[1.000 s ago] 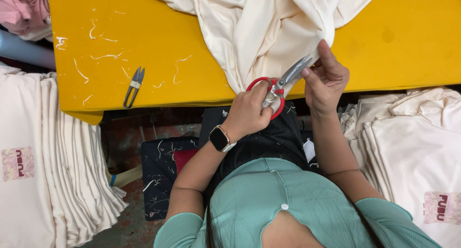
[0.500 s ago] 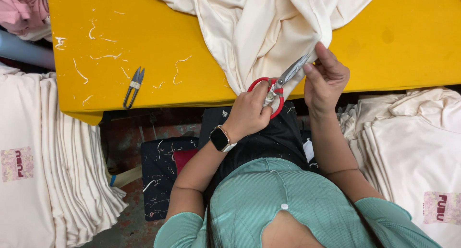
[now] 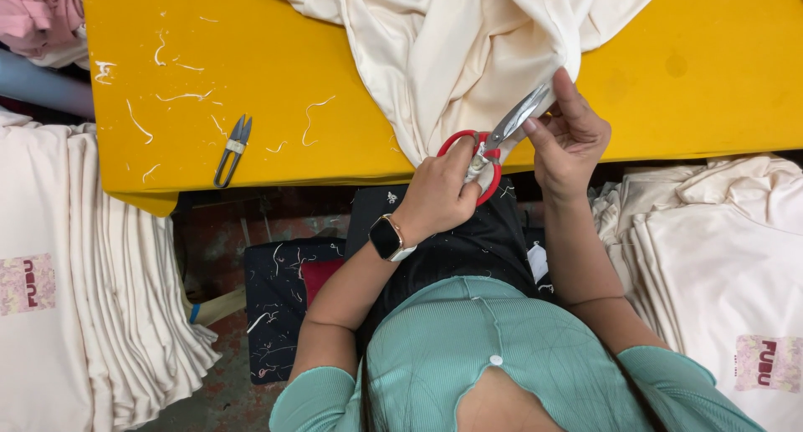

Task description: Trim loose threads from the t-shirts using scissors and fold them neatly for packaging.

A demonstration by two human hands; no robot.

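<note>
A yellow table point(image 3: 694, 72) is draped with cream cloth point(image 3: 468, 56). Red-handled scissors point(image 3: 495, 143) are clamped in the left hand point(image 3: 439, 194), blades slanting up-right toward the right hand point(image 3: 569, 139), whose grip seems pinched on cloth.

A smartwatch point(image 3: 386, 237) sits on the left wrist, its small rounded-square screen dark. On the folded cream stack at far left lies a rectangular pink printed patch point(image 3: 27, 283) with dark red lettering; a matching pink patch point(image 3: 767, 362) shows on the cream stack at lower right.
</note>
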